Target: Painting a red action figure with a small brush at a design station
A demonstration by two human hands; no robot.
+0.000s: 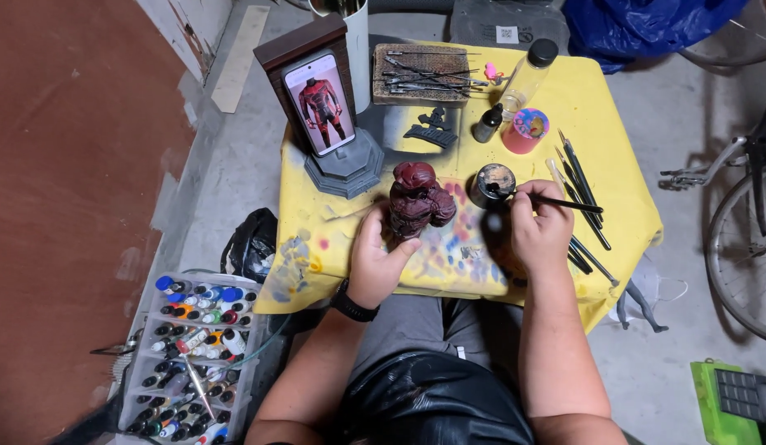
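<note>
Nearest, the left hand has its fingers closed around the base of a dark red figure, held upright over the paint-stained yellow counter. The right hand pinches a thin brush, its tip dipped in a small round paint pot. Beyond stands a phone showing a red-suited figure.

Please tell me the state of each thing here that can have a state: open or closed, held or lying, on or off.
figurine: upright, held by left hand
brush: held by right hand, tip at paint jar
paint jar: open
phone: screen on, propped upright
clear bottle: capped
spare brushes: lying on table
</note>
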